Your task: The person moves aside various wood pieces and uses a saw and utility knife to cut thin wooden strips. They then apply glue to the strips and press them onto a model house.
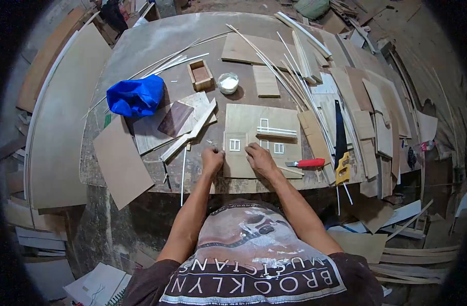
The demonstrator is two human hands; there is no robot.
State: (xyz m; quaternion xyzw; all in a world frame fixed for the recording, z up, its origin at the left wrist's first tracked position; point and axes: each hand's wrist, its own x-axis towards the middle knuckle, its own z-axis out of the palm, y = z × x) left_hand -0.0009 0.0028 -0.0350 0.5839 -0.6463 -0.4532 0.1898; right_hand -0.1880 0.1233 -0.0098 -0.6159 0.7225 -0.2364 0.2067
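A thin plywood board [274, 113] lies flat on the worktable in front of me. On its left part rests a small wooden panel [235, 166] bearing a white window frame [234, 145]. My left hand [213, 159] is closed with curled fingers at the panel's left edge. Pinched fingers of my right hand [260, 159] meet its right edge near the top; the exact grip is partly hidden. Right of that hand is another small white frame [279, 148], below a wood strip with white edging [277, 132]. A red-handled utility knife [310, 163] lies at the board's lower right.
A handsaw [341, 148] with a yellow handle lies at the right, among wood strips and offcuts. Farther back stand a tub of white paste [228, 83] and a wooden box [200, 75]. A blue bag [135, 96] sits left; a brown sheet [122, 163] overhangs the table's front edge.
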